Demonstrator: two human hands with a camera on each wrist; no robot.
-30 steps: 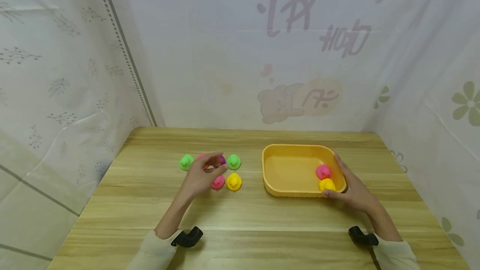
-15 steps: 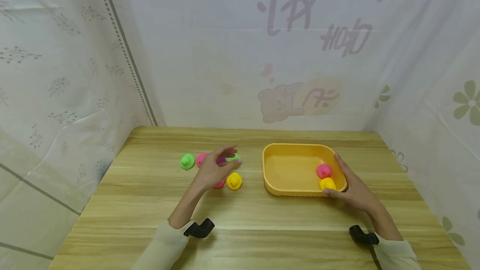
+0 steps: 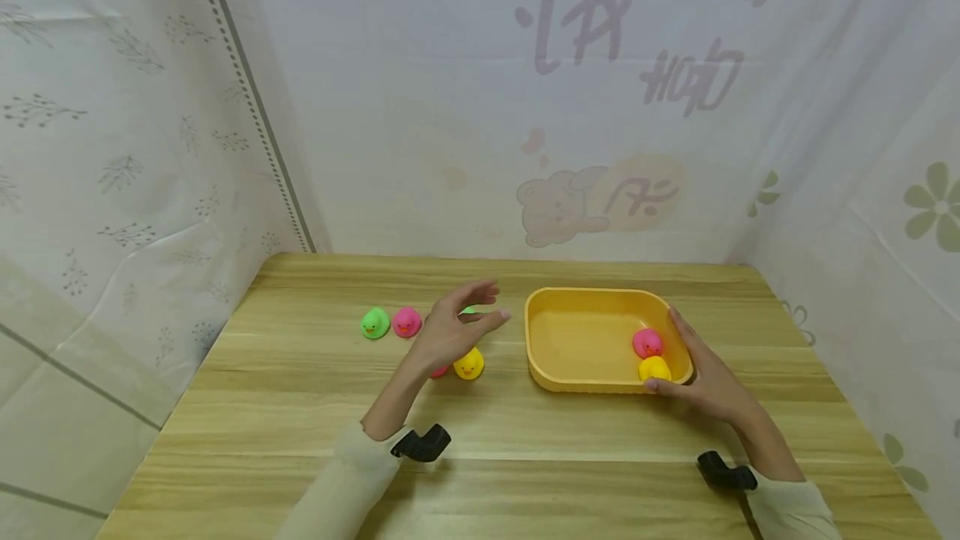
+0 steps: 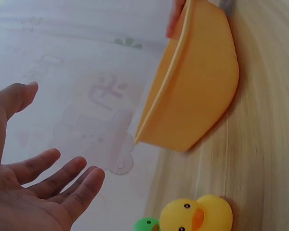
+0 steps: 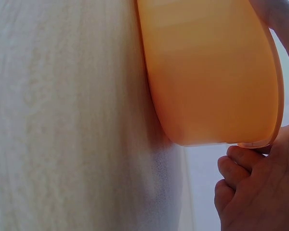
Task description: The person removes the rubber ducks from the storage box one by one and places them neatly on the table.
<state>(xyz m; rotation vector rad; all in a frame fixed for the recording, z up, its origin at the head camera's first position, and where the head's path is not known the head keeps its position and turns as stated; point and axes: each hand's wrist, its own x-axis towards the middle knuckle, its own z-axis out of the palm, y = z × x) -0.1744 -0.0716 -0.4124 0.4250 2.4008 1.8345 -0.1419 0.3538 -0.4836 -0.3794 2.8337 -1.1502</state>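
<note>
My left hand hovers over the toy ducks, fingers spread and holding nothing, as the left wrist view also shows. Under it, a yellow duck shows in front, and a green duck and a pink duck are mostly covered. To its left sit another green duck and another pink duck. My right hand grips the right end of a yellow-orange plastic tub, thumb over the near rim and fingers along the outer side. Inside the tub lie a pink duck and a yellow duck.
The wooden table carries everything. Patterned cloth hangs behind the table and along both sides. A black wrist mount sits on the left sleeve, and a similar mount on the right.
My left hand has moved right across the ducks toward the tub, uncovering the left pink duck and covering the purple one. The right hand and tub have stayed in place.
</note>
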